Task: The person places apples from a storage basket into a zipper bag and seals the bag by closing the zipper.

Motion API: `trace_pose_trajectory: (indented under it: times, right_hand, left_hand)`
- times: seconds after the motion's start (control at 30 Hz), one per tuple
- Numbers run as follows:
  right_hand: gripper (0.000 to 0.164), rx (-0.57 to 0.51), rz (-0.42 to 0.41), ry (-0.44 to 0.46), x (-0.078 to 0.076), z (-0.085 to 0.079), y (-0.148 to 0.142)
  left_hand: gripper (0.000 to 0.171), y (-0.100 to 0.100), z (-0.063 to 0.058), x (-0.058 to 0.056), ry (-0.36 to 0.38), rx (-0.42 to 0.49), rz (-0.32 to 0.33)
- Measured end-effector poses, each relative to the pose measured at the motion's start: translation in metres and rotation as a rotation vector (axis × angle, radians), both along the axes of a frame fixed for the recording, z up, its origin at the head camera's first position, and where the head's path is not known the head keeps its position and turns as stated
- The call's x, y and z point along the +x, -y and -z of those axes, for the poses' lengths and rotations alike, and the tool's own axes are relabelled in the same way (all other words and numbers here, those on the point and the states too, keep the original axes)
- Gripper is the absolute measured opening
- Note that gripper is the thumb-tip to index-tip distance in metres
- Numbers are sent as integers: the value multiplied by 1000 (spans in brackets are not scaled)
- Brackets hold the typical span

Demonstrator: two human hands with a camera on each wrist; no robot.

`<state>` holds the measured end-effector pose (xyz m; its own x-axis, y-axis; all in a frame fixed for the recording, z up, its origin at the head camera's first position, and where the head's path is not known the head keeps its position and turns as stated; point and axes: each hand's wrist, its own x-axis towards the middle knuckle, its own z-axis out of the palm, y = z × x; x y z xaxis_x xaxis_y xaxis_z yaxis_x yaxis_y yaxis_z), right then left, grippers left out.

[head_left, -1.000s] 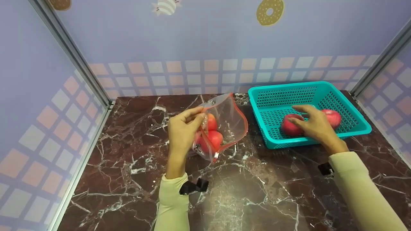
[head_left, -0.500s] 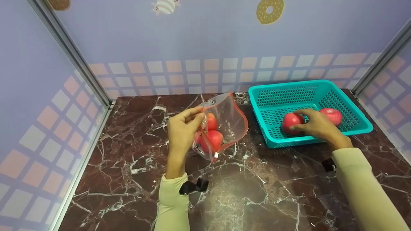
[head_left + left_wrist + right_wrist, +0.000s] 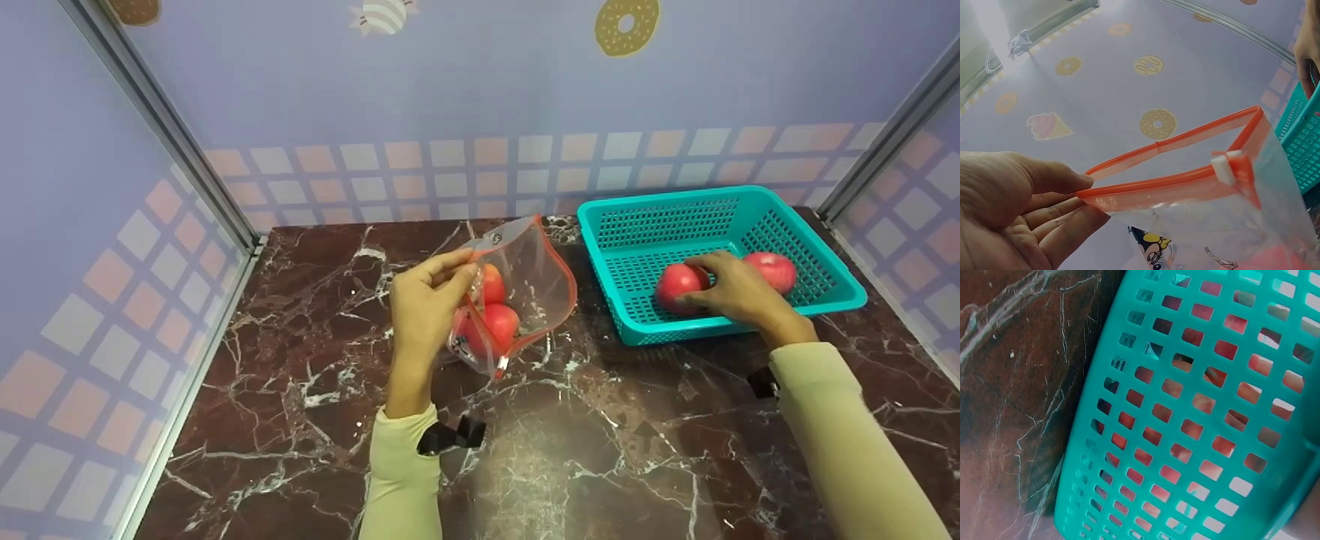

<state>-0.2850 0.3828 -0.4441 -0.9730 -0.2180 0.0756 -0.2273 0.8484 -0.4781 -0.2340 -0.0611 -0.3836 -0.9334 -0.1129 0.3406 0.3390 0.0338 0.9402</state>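
Note:
My left hand [image 3: 424,304] pinches the corner of a clear zip bag [image 3: 541,281] with orange edging. Its mouth gapes open in the left wrist view, with a white slider [image 3: 1222,170] on the zip and a printed cartoon figure [image 3: 1151,247] below. Red apples [image 3: 501,322] lie inside the bag. Over the teal basket, my right hand [image 3: 739,291] grips an apple [image 3: 677,288], thumb on the near side and fingers over the far side. Another apple [image 3: 772,271] sits just right of that hand. In the right wrist view, the perforated basket wall [image 3: 1185,416] mostly hides hand and fruit.
The teal basket [image 3: 660,333] stands at the back right of the dark marbled tabletop [image 3: 555,450], near the back wall [image 3: 480,82]. A side panel [image 3: 82,300] bounds the table on the left. Black straps [image 3: 451,435] circle both wrists.
My right hand has closed its spread fingers round the left apple in the basket, which shifted very slightly. The left hand and bag have stayed in place.

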Motion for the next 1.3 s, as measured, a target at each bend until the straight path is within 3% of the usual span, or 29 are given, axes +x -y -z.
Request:
trace_pose_trajectory:
  times: [0.43,1.3]
  right_hand:
    - [63,-58,17,51,1,-1,2]
    - [64,-230,67,-81,11,1,2]
  left_hand:
    - [19,1,2,-2,0,10,-5]
    - [18,2,1,-1,14,17,0]
